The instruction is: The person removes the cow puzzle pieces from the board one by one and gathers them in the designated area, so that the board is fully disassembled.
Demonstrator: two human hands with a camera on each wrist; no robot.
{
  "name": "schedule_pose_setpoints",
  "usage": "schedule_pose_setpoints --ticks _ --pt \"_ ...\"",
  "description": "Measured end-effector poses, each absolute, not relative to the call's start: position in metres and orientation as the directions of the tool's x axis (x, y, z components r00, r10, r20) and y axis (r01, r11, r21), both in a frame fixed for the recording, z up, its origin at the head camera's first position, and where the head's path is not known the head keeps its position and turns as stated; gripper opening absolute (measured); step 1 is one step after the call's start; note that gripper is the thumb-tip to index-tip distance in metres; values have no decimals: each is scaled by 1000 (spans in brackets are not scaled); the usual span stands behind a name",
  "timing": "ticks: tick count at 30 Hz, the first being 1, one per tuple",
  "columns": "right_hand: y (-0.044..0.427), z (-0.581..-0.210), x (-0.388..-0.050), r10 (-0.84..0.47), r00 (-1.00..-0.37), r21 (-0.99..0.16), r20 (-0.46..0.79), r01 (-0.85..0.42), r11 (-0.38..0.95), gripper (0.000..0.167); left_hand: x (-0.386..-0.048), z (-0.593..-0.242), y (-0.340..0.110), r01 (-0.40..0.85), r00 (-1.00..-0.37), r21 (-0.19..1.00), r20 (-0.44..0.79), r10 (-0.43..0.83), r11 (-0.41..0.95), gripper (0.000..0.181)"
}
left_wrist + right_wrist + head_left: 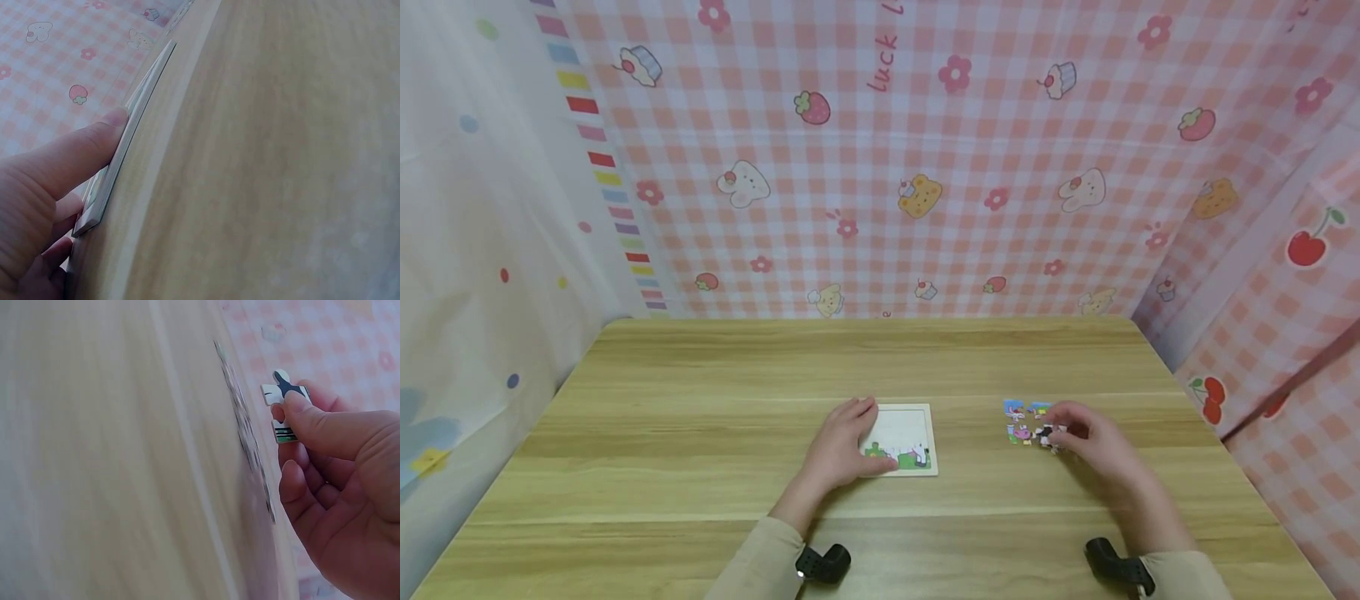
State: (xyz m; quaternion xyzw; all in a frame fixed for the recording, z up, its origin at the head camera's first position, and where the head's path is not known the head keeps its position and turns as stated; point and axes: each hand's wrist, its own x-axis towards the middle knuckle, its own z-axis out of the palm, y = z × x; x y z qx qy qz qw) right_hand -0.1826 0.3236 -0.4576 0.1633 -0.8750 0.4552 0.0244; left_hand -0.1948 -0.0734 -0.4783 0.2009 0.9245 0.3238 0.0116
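A shallow puzzle board (934, 450) with a pale wooden frame lies on the table; a few green and white pieces sit along its bottom edge. My left hand (838, 446) holds the board by its left side, the thumb lying over the near edge (117, 169) in the left wrist view. Over to the right, my right hand (1093, 442) pinches a jigsaw piece (273, 394) between thumb and fingers. This piece is white and black with a bit of green, raised off the table. Just beneath and left of that hand lie several loose puzzle pieces (1015, 408), partly covered by it.
The wood-grain table (700, 417) stretches around the board and pieces. A pink checked cloth (865, 142) hangs behind its far edge, with more cloth on the left and right sides. Black wrist cameras (827, 564) are strapped at both sleeves.
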Motion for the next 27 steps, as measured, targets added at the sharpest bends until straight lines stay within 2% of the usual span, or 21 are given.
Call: schedule_pose_setpoints --ticks 11,19,27 --pt "359 -467 -178 -192 -961 -776 201 -276 568 13 -194 -478 -73 360 -920 599 99 380 716 94" --pt "366 -469 -179 -172 -971 -707 166 -239 666 14 -194 -477 -73 362 -920 612 110 377 704 94" --pt "367 -474 -181 -177 -960 -674 217 -278 684 14 -194 -476 -73 357 -921 611 104 375 707 95"
